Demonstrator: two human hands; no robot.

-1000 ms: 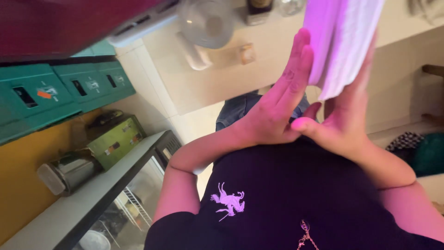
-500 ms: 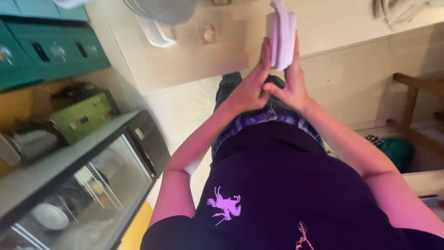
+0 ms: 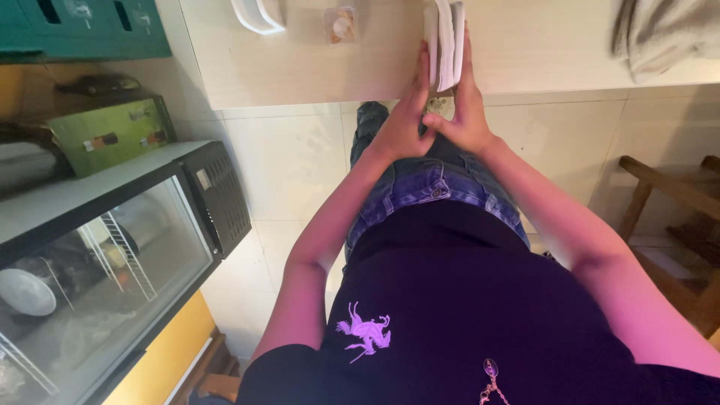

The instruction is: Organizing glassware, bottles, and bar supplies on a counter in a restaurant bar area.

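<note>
I look down my own body, a dark shirt and blue jeans. A thin white folded bundle (image 3: 445,41), cloth or paper, stands on edge between my palms at the top middle. My left hand (image 3: 405,112) presses flat against its left side, fingers straight. My right hand (image 3: 466,105) presses its right side. Both hands hold the bundle low in front of me, over the pale tiled floor (image 3: 300,157).
A glass-door display fridge (image 3: 97,262) stands at the left, with a green box (image 3: 112,131) on top and teal cabinets (image 3: 82,26) beyond. A wooden chair frame (image 3: 675,217) is at the right. A grey cloth (image 3: 667,30) lies at the top right.
My view has tipped downward, and both hands with the white bundle have gone from raised near the camera to down low toward the floor.
</note>
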